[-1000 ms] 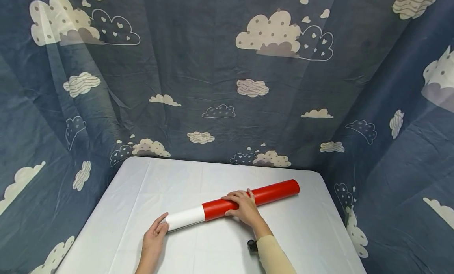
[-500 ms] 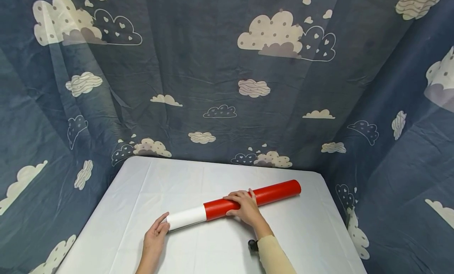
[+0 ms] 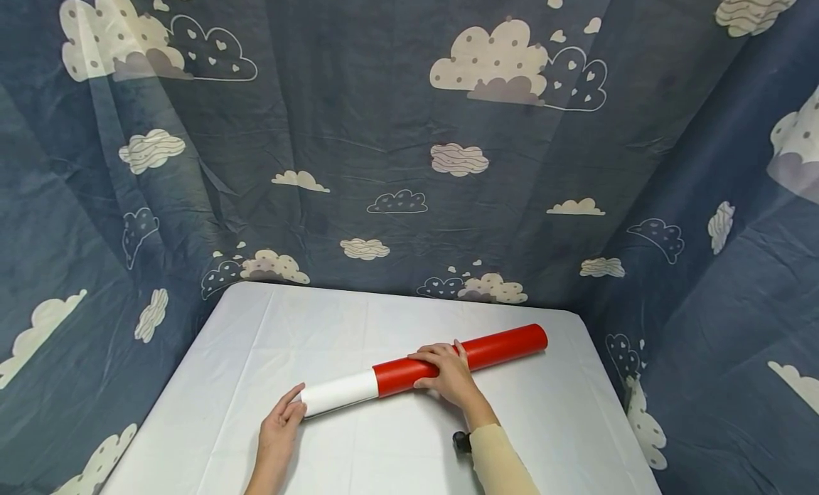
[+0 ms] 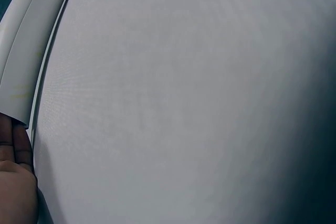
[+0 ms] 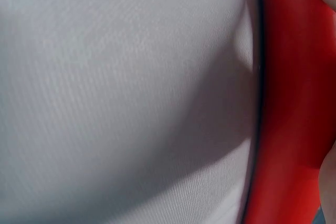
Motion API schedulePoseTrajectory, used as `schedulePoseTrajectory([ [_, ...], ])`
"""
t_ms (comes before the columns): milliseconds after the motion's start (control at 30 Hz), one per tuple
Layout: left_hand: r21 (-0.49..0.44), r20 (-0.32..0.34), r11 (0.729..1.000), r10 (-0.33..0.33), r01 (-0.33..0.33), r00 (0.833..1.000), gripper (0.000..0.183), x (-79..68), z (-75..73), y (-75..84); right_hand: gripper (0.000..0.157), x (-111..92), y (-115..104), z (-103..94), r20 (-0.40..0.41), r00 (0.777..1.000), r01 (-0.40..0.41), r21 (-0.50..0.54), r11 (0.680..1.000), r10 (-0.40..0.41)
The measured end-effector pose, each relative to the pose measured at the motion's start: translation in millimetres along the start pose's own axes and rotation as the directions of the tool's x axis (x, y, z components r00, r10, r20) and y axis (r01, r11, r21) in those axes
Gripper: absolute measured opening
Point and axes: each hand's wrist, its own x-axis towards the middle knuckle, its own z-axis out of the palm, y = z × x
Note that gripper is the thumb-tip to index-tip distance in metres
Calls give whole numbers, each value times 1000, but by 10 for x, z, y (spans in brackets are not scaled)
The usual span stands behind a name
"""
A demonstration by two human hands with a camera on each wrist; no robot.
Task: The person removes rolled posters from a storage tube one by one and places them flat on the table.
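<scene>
A long red tube (image 3: pixel 505 345) lies slantwise on the white table, and a white roll (image 3: pixel 340 394) projects from its left end. My right hand (image 3: pixel 448 373) grips the red tube around its middle from above, thumb on the near side. At the white roll's left end, my left hand (image 3: pixel 279 425) holds the rim between thumb and fingers. In the left wrist view, the fingers (image 4: pixel 21 145) meet the end of the white roll (image 4: pixel 26 61), their tips hidden by it. The right wrist view shows the red tube (image 5: pixel 294 98) close up, with parts of the hand at the right edge.
A white cloth covers the table (image 3: pixel 384 452). Dark blue curtains (image 3: pixel 358 111) printed with clouds hang behind it and along both sides. A small black device (image 3: pixel 461 442) sits at the right wrist, beside the cream sleeve (image 3: pixel 502 459).
My right hand and the red tube have shifted slightly to the right, so more of the white roll shows. The left hand stays at the white end. The camera view shifts a little.
</scene>
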Motion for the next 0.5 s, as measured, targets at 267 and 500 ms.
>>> schedulePoseTrajectory([
  [267, -2, 12, 1000, -7, 7, 1000, 42, 9, -1, -8, 54, 7, 63, -22, 15, 1000, -21, 8, 1000, 21],
  [500, 6, 1, 1000, -2, 2, 1000, 41, 19, 4, -10, 54, 6, 116, -50, -10, 1000, -10, -5, 1000, 10],
])
